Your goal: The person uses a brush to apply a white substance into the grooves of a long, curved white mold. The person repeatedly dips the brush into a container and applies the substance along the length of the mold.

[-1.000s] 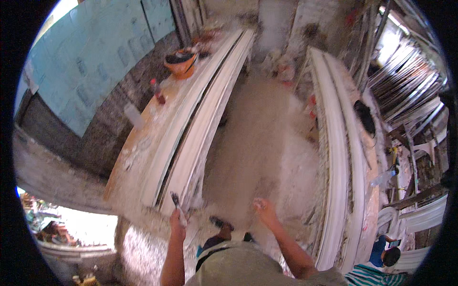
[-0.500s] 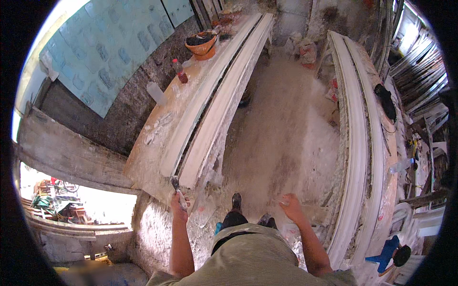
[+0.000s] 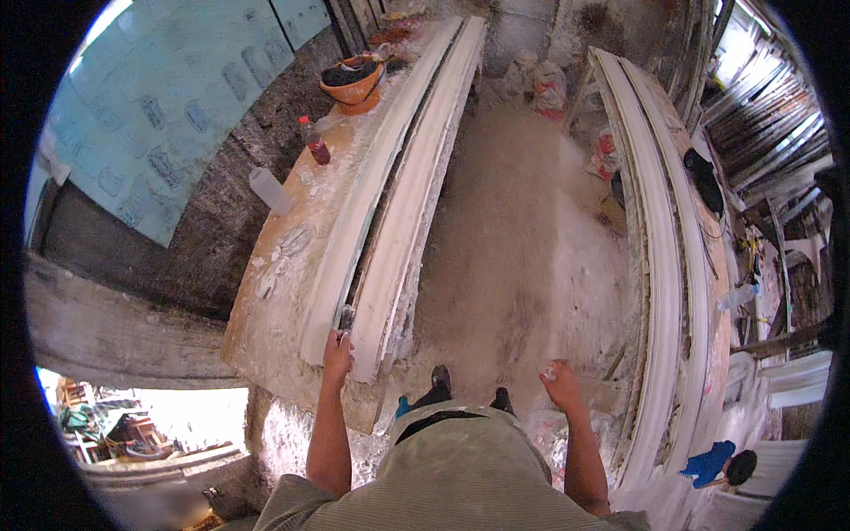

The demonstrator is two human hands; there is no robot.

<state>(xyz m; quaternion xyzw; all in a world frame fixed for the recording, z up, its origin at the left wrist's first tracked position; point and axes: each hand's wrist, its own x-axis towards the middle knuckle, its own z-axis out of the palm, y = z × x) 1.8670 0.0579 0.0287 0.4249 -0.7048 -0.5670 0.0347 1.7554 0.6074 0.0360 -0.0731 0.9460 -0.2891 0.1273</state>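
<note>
My left hand (image 3: 337, 358) is closed round the handle of a small scraper (image 3: 346, 315), its flat dark head reaching into the near end of the gap between two long white plaster mouldings. One moulding (image 3: 369, 190) lies left of that gap, the other (image 3: 413, 193) right of it, both on the left workbench (image 3: 252, 305). The fingers of my right hand (image 3: 560, 387) are curled in over the walkway, apart from both benches. A whitish patch shows at its fingertips, too small to name.
An orange bowl (image 3: 359, 96), a bottle of red liquid (image 3: 315, 143) and a whitish bottle (image 3: 269, 191) stand along the left bench. More long white mouldings (image 3: 662, 230) lie on the right bench, with a blue brush-like thing (image 3: 708, 464) near its end. Dusty floor (image 3: 496, 230) runs between.
My left hand has moved forward with the scraper, bringing its head into the gap between the mouldings. My right hand has shifted slightly right and its fingers are more curled. The view has shifted too.
</note>
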